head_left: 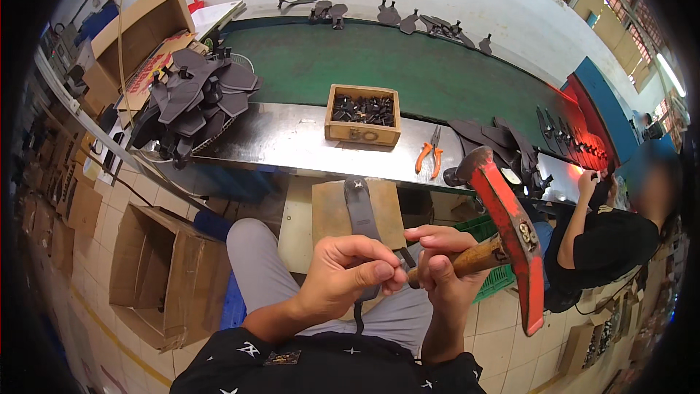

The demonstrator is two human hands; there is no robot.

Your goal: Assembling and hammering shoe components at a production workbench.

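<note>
My right hand holds a hammer by its wooden handle, the worn red head tilted up to the right. Close beside it, my left hand is closed in a pinch, thumb against fingertips; what it holds, if anything, is too small to make out. A small dark piece shows between the two hands. Under them, a long dark grey strap-like part lies on a worn tan board between my knees, its lower part largely covered by my left hand.
Ahead on the metal-edged bench stands a wooden box of small black parts, with orange-handled pliers to its right. Dark grey parts are piled left and right. A green conveyor belt runs behind. A cardboard box stands left; a co-worker sits right.
</note>
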